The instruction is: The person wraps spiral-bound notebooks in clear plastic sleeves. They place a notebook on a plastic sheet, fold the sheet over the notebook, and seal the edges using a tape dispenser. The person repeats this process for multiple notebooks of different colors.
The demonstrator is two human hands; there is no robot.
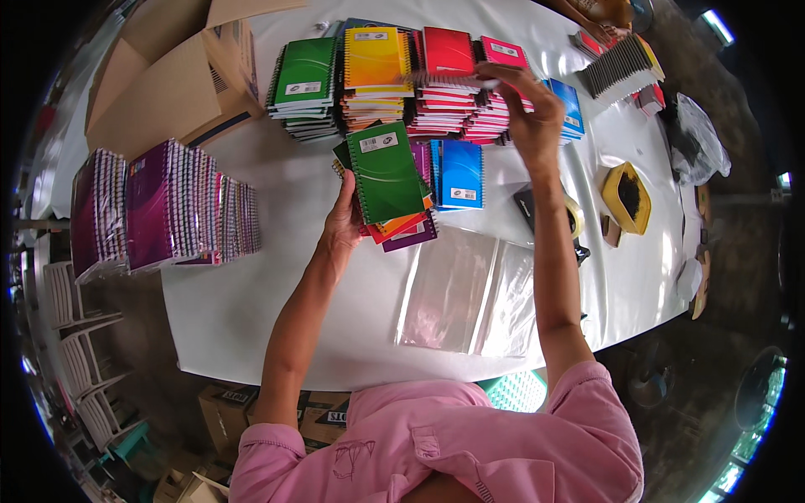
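My left hand (342,216) is closed round a fanned handful of small spiral notebooks, with a green notebook (387,176) on top and orange, red and purple ones sticking out below. Over the red and pink stacks, my right hand (530,105) pinches a spiral notebook (449,81) seen nearly edge-on and blurred, its cover colour hidden. Along the back stand stacks of green notebooks (306,71), yellow notebooks (376,59), red notebooks (447,52) and pink notebooks (501,52). Blue notebooks (461,172) lie just right of the held handful.
Clear plastic bags (449,289) lie before me. At left stand wrapped purple notebook packs (163,205) and an open cardboard box (159,92). To the right are a tape roll (574,216), a yellow container (626,197) and a notebook stack (620,69). Another person's hand (597,32) shows at far right.
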